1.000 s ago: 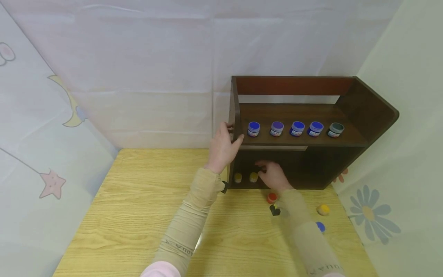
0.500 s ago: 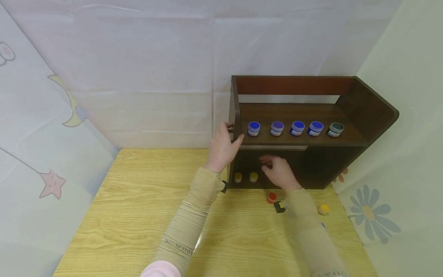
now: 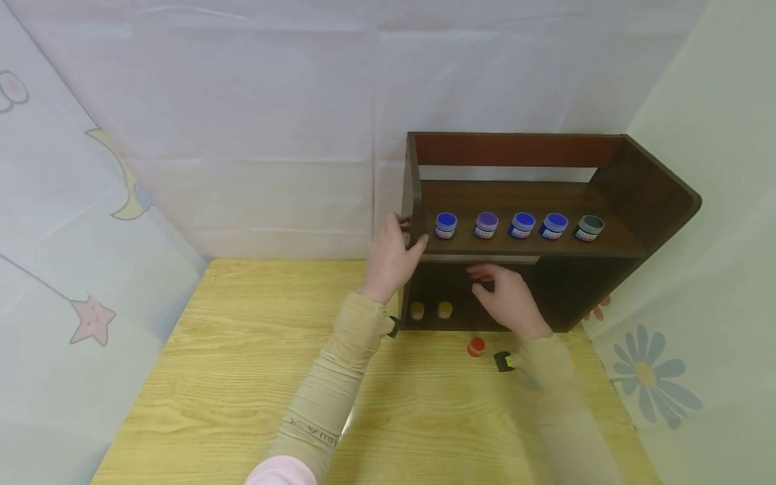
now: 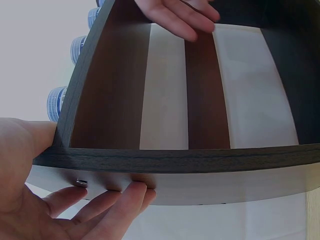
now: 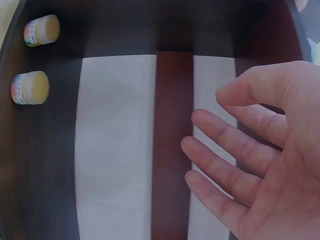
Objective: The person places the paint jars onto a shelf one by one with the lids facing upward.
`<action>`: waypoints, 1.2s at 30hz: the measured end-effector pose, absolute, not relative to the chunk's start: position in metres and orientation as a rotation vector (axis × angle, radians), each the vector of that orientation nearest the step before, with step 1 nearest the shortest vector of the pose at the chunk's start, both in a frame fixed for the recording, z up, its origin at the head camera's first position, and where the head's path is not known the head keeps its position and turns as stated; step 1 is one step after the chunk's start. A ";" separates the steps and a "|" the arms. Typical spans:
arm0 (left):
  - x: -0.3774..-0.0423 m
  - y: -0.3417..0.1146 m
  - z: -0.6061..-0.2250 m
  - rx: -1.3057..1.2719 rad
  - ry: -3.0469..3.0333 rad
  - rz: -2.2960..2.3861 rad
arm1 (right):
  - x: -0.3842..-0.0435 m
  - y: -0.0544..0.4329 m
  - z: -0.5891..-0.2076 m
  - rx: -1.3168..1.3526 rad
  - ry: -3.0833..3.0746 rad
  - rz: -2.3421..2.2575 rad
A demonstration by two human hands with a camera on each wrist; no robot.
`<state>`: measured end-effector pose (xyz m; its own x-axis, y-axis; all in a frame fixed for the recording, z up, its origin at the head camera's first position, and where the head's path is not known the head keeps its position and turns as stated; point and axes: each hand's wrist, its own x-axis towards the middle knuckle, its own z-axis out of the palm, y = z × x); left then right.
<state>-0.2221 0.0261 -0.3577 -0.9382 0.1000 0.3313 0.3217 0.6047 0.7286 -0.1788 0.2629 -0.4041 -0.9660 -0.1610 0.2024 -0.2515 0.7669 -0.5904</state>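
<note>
My left hand (image 3: 391,263) grips the left side panel of a dark brown wooden shelf unit (image 3: 533,250). In the left wrist view its fingers (image 4: 127,202) press the panel's outer face, with the thumb at the front edge. My right hand (image 3: 506,296) is in front of the lower compartment and holds nothing. The right wrist view shows its fingers (image 5: 225,160) spread and loosely bent. Two small jars with yellow lids stand at the lower left, a left one (image 3: 417,310) and a right one (image 3: 445,310). A red-lidded jar (image 3: 475,347) stands on the table before the shelf.
Several paint jars line the upper shelf, blue-lidded ones (image 3: 445,225), a purple one (image 3: 486,225) and a dark green one (image 3: 589,228). The right forearm mostly covers a yellow lid (image 3: 574,364). The wooden table (image 3: 261,350) meets cloth-covered walls behind and at both sides.
My right hand has moved right and up, away from the yellow-lidded jars. Its forearm now hides the blue lid on the table. The left hand has stayed on the panel.
</note>
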 end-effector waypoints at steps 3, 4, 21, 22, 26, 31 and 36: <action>-0.222 0.026 -0.357 -0.348 -2.575 -1.244 | -0.174 0.266 -0.399 0.338 -2.819 0.959; -0.222 0.026 -0.357 -0.349 -2.575 -1.245 | -0.173 0.267 -0.398 0.340 -2.819 0.957; -0.223 0.025 -0.358 -0.358 -2.565 -1.255 | -0.144 0.277 -0.378 0.333 -2.816 0.931; -0.222 0.025 -0.358 -0.358 -2.565 -1.254 | -0.143 0.277 -0.378 0.335 -2.816 0.933; -0.222 0.025 -0.357 -0.360 -2.564 -1.251 | -0.140 0.279 -0.384 0.339 -2.827 0.925; -0.222 0.025 -0.358 -0.364 -2.565 -1.236 | -0.138 0.282 -0.394 0.323 -2.847 0.930; -0.223 0.026 -0.359 -0.361 -2.563 -1.227 | -0.135 0.284 -0.401 0.285 -2.863 0.953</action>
<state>-0.2234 0.0262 -0.3590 -0.9307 0.1038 0.3508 0.3384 0.6087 0.7176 -0.1355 0.2840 -0.4014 -0.9763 -0.1421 0.1634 -0.2116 0.7855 -0.5816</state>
